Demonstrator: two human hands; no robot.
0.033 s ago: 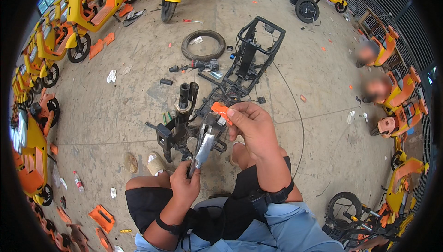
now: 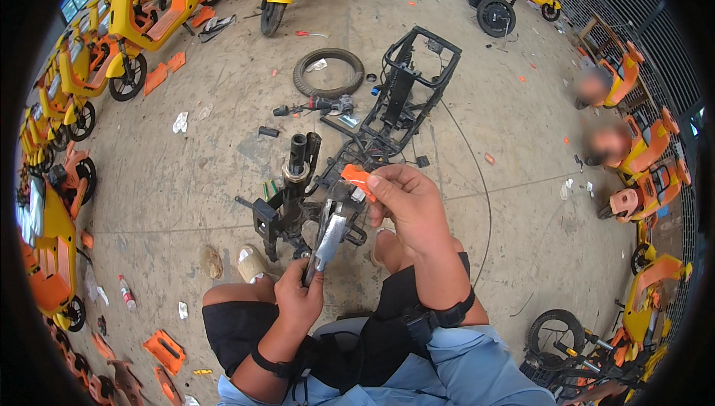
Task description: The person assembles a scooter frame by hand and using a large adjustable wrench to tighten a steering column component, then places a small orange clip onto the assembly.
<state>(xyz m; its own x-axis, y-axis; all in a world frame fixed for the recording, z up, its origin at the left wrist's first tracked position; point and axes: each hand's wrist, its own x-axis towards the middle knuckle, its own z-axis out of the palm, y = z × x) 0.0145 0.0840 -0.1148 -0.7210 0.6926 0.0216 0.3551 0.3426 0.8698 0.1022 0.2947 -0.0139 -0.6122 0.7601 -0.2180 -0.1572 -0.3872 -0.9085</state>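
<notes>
My left hand (image 2: 299, 294) is closed round the handles of a pair of metal pliers (image 2: 328, 242), whose head points away from me. My right hand (image 2: 408, 201) pinches a small orange plastic piece (image 2: 354, 175) between thumb and fingers, right at the jaws of the pliers. Whether the jaws grip that piece I cannot tell. Just left of the pliers stands a black front fork assembly (image 2: 296, 154) with an upright steering tube. Beyond it a bare black scooter frame (image 2: 402, 93) lies on the floor.
A loose tyre (image 2: 328, 51) and a cordless power tool (image 2: 328, 104) lie left of the frame. A thin black cable (image 2: 484, 175) curves along the floor at right. Yellow-orange scooters (image 2: 153, 15) line both sides. An orange panel (image 2: 164, 352) and a plastic bottle (image 2: 126, 294) lie at lower left.
</notes>
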